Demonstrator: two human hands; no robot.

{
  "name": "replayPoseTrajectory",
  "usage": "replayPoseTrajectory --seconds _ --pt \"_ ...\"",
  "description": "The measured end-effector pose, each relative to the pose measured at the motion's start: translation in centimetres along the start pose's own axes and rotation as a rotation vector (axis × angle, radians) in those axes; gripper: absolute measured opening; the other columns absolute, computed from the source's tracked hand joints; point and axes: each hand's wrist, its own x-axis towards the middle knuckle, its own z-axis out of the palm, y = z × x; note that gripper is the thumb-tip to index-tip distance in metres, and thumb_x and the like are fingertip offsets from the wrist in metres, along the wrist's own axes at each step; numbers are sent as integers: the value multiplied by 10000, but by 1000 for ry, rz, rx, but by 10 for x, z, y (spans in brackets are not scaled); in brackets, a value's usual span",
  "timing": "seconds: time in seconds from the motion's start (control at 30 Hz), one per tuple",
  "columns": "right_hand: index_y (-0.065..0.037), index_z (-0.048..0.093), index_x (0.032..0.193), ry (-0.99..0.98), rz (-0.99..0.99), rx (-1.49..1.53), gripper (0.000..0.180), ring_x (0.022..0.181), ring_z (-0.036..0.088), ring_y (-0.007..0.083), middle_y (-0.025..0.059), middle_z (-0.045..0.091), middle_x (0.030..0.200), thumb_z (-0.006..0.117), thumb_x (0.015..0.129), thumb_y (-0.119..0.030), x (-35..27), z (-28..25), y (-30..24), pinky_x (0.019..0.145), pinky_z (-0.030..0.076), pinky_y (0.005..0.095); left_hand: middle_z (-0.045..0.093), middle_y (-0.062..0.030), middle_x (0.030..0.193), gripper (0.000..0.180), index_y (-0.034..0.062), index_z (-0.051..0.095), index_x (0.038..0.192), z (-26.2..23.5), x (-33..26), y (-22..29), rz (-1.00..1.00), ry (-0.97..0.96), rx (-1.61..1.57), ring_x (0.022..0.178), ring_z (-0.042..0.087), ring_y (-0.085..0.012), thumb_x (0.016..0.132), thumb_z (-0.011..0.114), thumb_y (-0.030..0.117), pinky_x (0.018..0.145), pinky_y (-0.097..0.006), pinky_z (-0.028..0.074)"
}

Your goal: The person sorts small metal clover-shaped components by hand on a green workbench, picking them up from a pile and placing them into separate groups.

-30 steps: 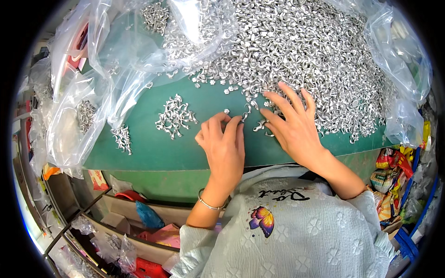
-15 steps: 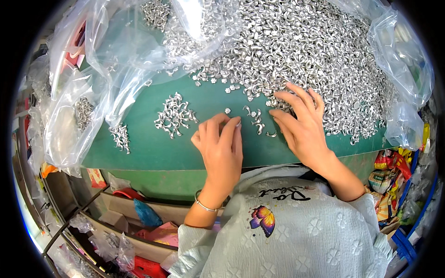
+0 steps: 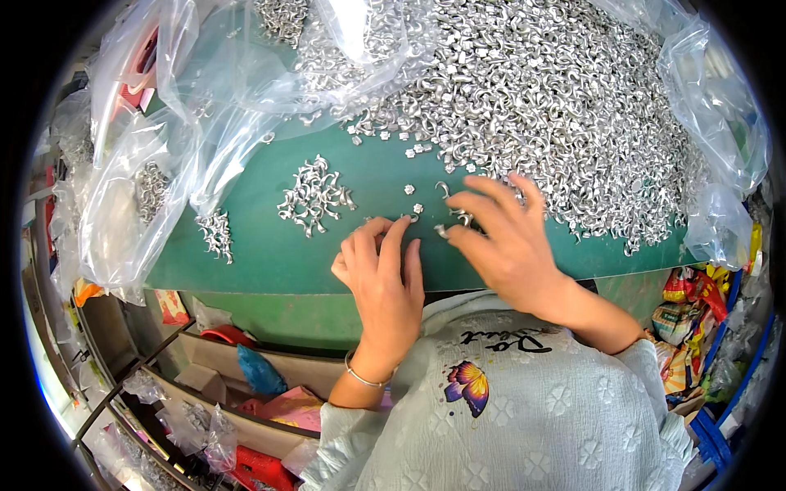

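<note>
My left hand point(image 3: 381, 266) is over the green tabletop near its front edge, thumb and index finger apart. Its index fingertip touches or nearly touches a small silver curved metal piece point(image 3: 414, 218), with a flower-shaped metal piece point(image 3: 418, 209) just beyond. To the right, my right hand point(image 3: 512, 250) has its fingers spread over a few loose curved pieces, partly hidden under it. One piece point(image 3: 442, 231) lies by its thumb tip. A small pile of curved metal pieces point(image 3: 315, 196) sits left of my left hand.
A large heap of silver metal pieces point(image 3: 565, 106) covers the back and right of the green table point(image 3: 262, 274). Clear plastic bags point(image 3: 221, 123) drape over the left and right sides. Another small pile point(image 3: 217, 235) lies at left. Open drawers point(image 3: 237, 360) sit below the edge.
My left thumb and index finger have parted from a pinch. My right hand has shifted left and nearer, away from the heap. Another flower-shaped piece now shows beyond my left fingertips.
</note>
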Motion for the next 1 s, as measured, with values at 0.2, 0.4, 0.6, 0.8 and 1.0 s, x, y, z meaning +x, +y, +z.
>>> replayPoseTrajectory --seconds 0.2,0.4,0.6,0.8,1.0 --pt "-71 658 880 106 64 44 154 1156 520 258 54 591 1133 721 749 -120 4 -3 9 969 316 478 578 -67 1073 312 58 636 1126 -5 -5 -5 1 32 5 1000 520 -249 821 703 52 858 -389 307" --pt "-61 634 901 12 70 -42 165 1015 504 215 36 548 967 701 756 -104 13 6 8 935 321 447 595 -35 990 274 87 674 1008 -1 -4 7 74 -78 -34 931 537 -225 752 762 52 828 -371 328" --pt "-75 622 874 14 25 -51 149 1016 512 217 43 549 981 672 737 -104 10 -1 13 935 324 442 585 -34 928 197 75 682 942 0 -8 1 71 -55 -51 871 532 -223 763 738 14 806 -368 331" --pt "-65 627 922 -57 7 -71 182 1014 513 226 51 554 1003 671 746 -87 11 -3 10 907 337 439 616 -53 945 218 64 683 967 11 -9 7 108 -81 -203 855 563 -235 767 728 -9 766 -348 374" --pt "-46 625 987 75 49 -101 209 980 505 227 53 553 1002 673 792 -102 28 -1 10 893 349 422 599 -66 1010 308 63 673 1069 -1 1 0 19 43 -48 920 548 -243 772 734 9 815 -366 373"
